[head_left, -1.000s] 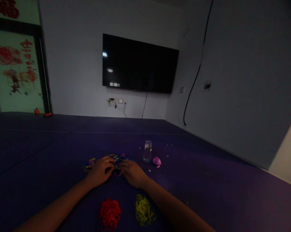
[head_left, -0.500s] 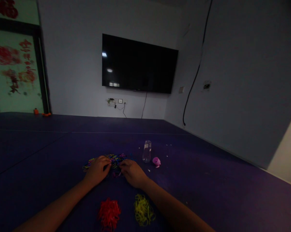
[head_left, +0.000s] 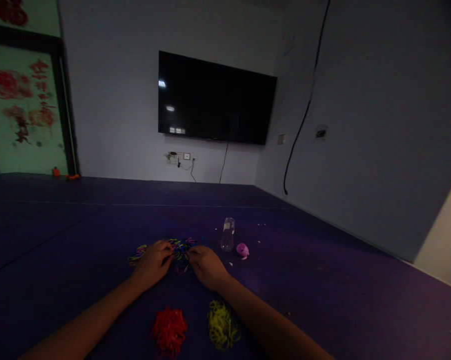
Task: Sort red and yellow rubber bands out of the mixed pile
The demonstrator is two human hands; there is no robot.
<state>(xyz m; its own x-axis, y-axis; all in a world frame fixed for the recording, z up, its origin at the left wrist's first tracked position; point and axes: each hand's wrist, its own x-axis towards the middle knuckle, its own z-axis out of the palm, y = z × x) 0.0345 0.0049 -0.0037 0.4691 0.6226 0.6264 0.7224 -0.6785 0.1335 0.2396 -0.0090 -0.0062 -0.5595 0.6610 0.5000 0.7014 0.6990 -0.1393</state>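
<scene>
A mixed pile of small coloured bands (head_left: 181, 249) lies on the purple surface, mostly blue, yellow and pink. My left hand (head_left: 156, 260) rests over its left part, fingers curled and fingertips close together among the bands. From the right, my right hand (head_left: 205, 265) reaches to the pile's right side with its fingers pinched. What either hand's fingertips hold is too small to make out. Nearer to me are a heap of red bands (head_left: 169, 330) and, to its right beside my right forearm, a heap of yellow bands (head_left: 222, 326).
Beyond my right hand a clear bottle (head_left: 227, 235) stands upright, with a small pink cup-like object (head_left: 242, 250) beside it. White scraps lie around them on the purple surface (head_left: 323, 270). Orange objects (head_left: 71, 177) sit far left. A television (head_left: 216, 100) hangs on the wall.
My right hand has shifted very slightly to the right. My left hand stays at the pile with its fingers barely moved.
</scene>
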